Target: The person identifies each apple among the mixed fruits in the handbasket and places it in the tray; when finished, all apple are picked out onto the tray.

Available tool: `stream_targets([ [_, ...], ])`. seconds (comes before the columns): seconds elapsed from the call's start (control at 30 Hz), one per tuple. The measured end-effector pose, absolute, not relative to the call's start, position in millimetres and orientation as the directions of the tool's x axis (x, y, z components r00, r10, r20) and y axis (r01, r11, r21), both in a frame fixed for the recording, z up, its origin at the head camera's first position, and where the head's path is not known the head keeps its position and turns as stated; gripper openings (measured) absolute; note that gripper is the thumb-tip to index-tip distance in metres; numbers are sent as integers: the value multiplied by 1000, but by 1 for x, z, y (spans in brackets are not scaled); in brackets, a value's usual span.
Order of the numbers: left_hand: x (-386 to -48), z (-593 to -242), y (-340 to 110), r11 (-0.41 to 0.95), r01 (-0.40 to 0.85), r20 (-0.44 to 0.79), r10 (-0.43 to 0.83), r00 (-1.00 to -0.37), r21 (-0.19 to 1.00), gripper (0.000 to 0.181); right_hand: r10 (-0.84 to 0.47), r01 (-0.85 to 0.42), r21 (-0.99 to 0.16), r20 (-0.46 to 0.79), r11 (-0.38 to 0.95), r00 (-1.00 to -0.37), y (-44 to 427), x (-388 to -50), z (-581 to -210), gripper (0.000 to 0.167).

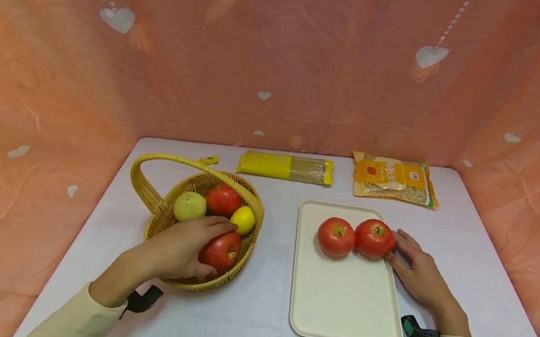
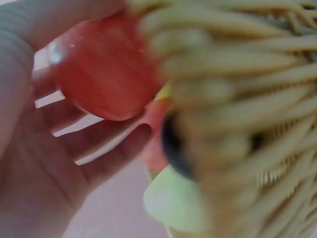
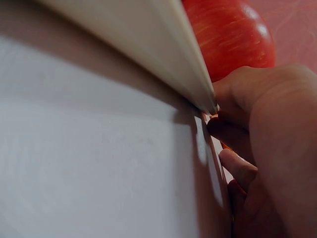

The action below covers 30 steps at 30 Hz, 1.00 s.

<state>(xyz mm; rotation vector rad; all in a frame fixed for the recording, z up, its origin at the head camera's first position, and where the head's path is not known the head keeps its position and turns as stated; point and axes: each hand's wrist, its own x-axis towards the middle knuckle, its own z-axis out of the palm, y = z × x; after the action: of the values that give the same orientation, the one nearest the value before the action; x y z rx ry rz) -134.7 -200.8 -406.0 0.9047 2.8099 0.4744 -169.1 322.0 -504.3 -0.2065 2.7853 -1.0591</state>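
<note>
In the wicker basket (image 1: 157, 233), my left hand (image 1: 182, 242) grips a red apple (image 1: 221, 251). Its thumb and fingers curve around the apple in the left wrist view. Beside it in the basket are another red apple (image 1: 223, 200), a pale green round fruit (image 1: 190, 207) and a yellow lemon-like fruit (image 1: 243, 220). A dark round thing (image 2: 173, 144) is partly hidden behind the wicker. On the cream tray (image 1: 345, 311) two red apples sit side by side, a left one (image 1: 336, 237) and a right one (image 1: 374, 239). My right hand (image 1: 418, 270) rests at the right one's side, by the tray's rim, fingers loosely bent.
Behind the tray lies an orange food packet (image 1: 393, 179). A yellow packet of noodles (image 1: 285, 167) lies at the table's back edge. The basket's tall handle (image 1: 188, 163) arches over the fruit. Pink cloth (image 1: 286, 55) hangs around the white table (image 1: 247, 332).
</note>
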Motion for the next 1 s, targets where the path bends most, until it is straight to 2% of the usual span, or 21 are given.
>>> stream_targets([
  [0.13, -130, -395, -207, 720, 535, 98, 554, -827, 441, 88, -183, -73, -667, -96, 742, -978, 322, -168, -502, 64],
  [0.4, -118, -379, -203, 563, 600, 273, 558, -783, 569, 92, -187, -84, -666, -85, 741, -979, 323, -169, -502, 65],
  [0.73, -110, -384, -179, 384, 583, 263, 626, -734, 715, 88, -186, -93, -672, -68, 735, -980, 321, -169, -504, 62],
  [1.0, -113, -395, -147, 321, 572, 264, 649, -713, 755, 89, -177, -75, -665, -87, 743, -980, 321, -169, -504, 64],
])
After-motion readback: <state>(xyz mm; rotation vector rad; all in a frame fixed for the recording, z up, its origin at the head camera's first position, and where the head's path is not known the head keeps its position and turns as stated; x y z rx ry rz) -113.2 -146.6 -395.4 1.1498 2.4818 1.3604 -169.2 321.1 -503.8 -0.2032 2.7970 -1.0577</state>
